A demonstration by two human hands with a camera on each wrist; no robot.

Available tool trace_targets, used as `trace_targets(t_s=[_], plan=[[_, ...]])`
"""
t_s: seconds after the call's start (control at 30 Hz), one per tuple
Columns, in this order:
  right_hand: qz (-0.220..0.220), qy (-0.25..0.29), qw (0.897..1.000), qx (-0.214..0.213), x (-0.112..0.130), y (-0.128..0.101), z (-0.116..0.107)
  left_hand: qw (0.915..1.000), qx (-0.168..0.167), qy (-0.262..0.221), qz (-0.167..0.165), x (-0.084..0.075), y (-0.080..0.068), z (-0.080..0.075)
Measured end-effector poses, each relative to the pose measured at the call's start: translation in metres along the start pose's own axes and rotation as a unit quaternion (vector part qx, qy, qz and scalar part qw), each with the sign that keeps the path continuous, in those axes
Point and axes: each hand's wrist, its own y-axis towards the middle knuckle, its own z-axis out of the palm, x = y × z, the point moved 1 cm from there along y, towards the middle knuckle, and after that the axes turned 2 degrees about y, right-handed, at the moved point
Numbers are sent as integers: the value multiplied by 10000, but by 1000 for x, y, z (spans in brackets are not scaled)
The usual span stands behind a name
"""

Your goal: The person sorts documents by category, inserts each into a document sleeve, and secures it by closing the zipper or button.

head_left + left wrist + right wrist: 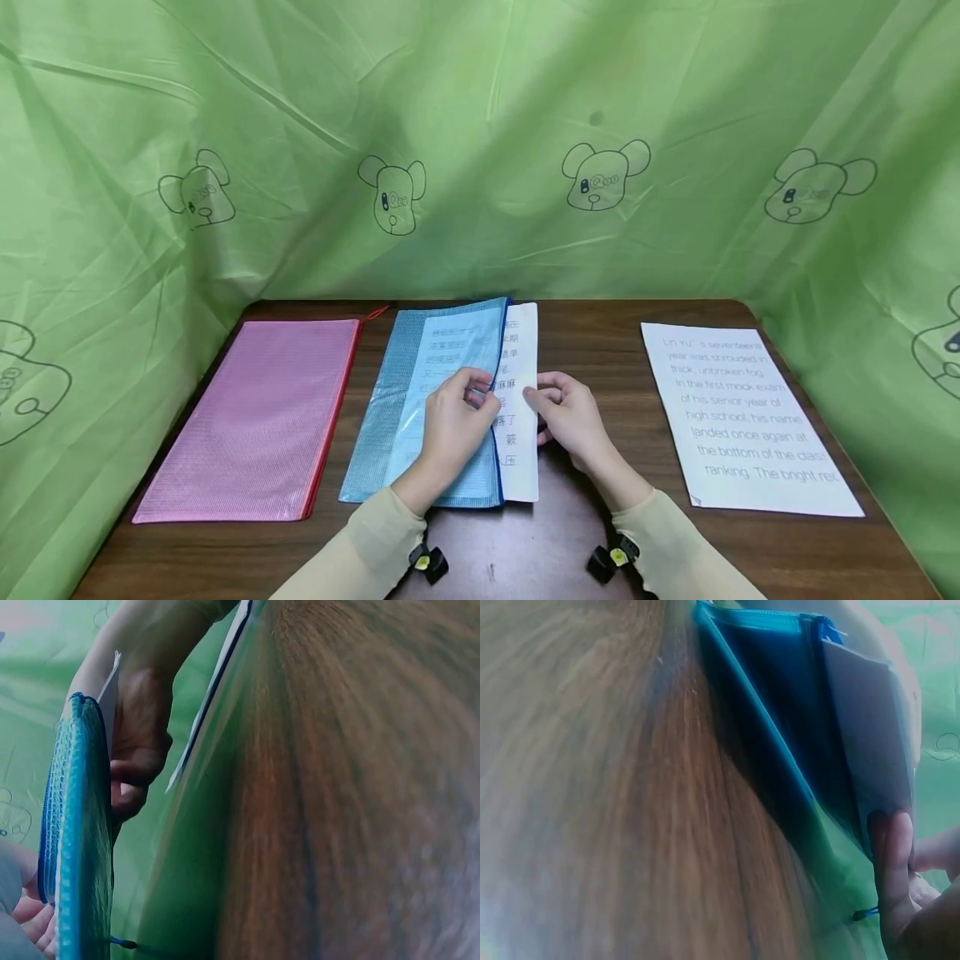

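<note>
Head view showed the left hand (453, 421) pinching the open edge of the blue pouch (431, 400) at the middle of the table (600, 321), fingers curled on the flap. The right hand (566, 412) pinched the paper sheet (522, 392), which lay partly inside the pouch. The sheet could likely crumple or catch on the zipper if the opening sagged while it slid in.

Both forearms angle inward, left hand (455, 414) and right hand (567, 414) close together, fingers curled.
</note>
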Motion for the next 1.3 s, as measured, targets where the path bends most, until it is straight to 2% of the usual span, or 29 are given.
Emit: trace_targets(t_s=[0.3,0.57,0.87,1.3], plan=[[-252,-239,9993,150,1,1,13,9999,107,-61,79,-2,-2,2],[-49,-46,9999,90,4,2,3,9998,157,-138,13,-1,-3,3],[-162,19,9997,194,2,5,4,9997,224,-47,-10,-1,-3,4],[-500,-401,9969,465,0,11,13,9984,421,-116,361,-6,-5,4]])
